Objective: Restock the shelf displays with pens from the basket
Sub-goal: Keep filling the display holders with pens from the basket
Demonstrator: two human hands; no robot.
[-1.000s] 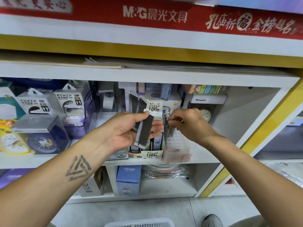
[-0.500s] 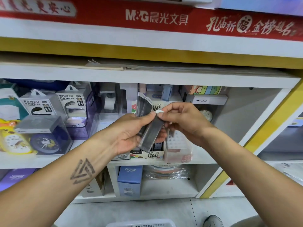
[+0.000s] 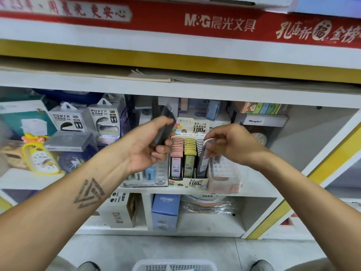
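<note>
So the big white shelf unit [image 3: 195, 90] fills pretty much the whole view, red M&G banner [image 3: 218, 23] running across the top. On the middle shelf there's a cardboard display box [image 3: 188, 181] with three rows of little lead/refill cases: pink, yellow, and a dark row on the right. Power bank boxes [image 3: 86, 119] sit off to the left of it, and a clear plastic container [image 3: 226, 177] is right up against its right side.

Left hand [image 3: 148, 147] is curled around a small stack of dark flat cases [image 3: 163, 130], gripping them up and left of the display box, well above the shelf surface. The stack sticks out past the top of the fist, tilted a bit.

Right hand [image 3: 232, 143] is pinching a single dark case [image 3: 203, 159] by its top end between thumb and fingertips. That case hangs down from the pinch, its lower end already down in the right-hand dark row of the display box, roughly upright.

White basket [image 3: 173, 266] is on the floor at the bottom edge, between the two shoes.
</note>
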